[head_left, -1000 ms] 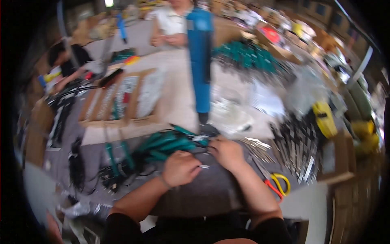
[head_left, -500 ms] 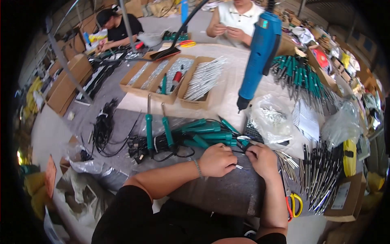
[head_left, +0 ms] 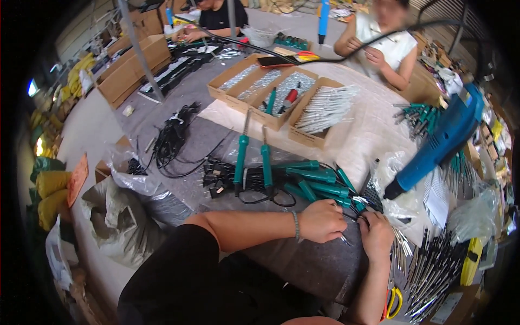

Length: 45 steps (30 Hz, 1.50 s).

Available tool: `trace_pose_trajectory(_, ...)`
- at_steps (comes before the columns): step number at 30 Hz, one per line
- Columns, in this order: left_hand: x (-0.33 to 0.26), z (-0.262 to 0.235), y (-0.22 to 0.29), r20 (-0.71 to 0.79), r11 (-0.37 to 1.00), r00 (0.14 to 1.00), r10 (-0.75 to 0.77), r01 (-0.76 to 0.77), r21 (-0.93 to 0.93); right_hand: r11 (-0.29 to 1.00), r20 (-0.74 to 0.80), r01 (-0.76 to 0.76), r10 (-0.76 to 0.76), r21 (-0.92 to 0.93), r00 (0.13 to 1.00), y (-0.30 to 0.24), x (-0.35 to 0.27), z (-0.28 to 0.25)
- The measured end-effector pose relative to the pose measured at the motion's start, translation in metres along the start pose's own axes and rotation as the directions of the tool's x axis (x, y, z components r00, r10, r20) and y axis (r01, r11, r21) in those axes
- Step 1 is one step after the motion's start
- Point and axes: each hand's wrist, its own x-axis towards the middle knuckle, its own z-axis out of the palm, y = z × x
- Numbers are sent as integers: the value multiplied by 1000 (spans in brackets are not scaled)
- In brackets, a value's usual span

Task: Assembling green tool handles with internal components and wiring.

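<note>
My left hand (head_left: 324, 221) is closed at the near side of a pile of green handles (head_left: 319, 176). A thin, silvery-white piece (head_left: 344, 238) pokes out below its fingers. Just right of it, my right hand (head_left: 377, 234) has its fingers bent and pinched together by the dark ends of the pile. What lies between those fingers is too small to make out. Two green-handled soldering irons (head_left: 241, 157) with metal shafts lie left of the pile, beside black cords and plugs (head_left: 219, 176). A blue electric screwdriver (head_left: 441, 138) hangs tilted above the right side.
Cardboard trays (head_left: 281, 122) of metal parts and white rods (head_left: 327, 108) stand farther back. At right are a clear plastic bag (head_left: 392, 173), dark metal rods (head_left: 433, 271) and yellow-red scissors (head_left: 395, 303). A black cable bundle (head_left: 176, 130) lies left. Two people sit across the table.
The whole view has swung, so the table's things sit farther right in it. The screwdriver, upright before, now appears slanted. Both my hands stay close together at the pile.
</note>
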Motion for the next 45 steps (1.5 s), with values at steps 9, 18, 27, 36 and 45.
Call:
trace_pose_trajectory(9,1,6,1,23,999,1000,-19,20,-31,988,-125,73,-91,-138,988,-8,-1,-11)
trace_pose_trajectory(18,5,6,-6,-24,999,1000,14,-15,-35,975,-287,216,-223,-56,931,-13,8,-10)
trace_pose_trajectory(27,2,9,3,14,1000,1000,-2,2,31,961,-388,275,-266,-32,883,-6,1,-7)
trace_pose_trajectory(36,4,6,6,-21,997,997,73,-73,23,951,-516,269,-309,-153,799,4,-13,4)
trace_pose_trajectory(45,17,-10,-23,243,997,969,-33,14,78,724,-491,612,-678,-319,546,-67,-11,-36)
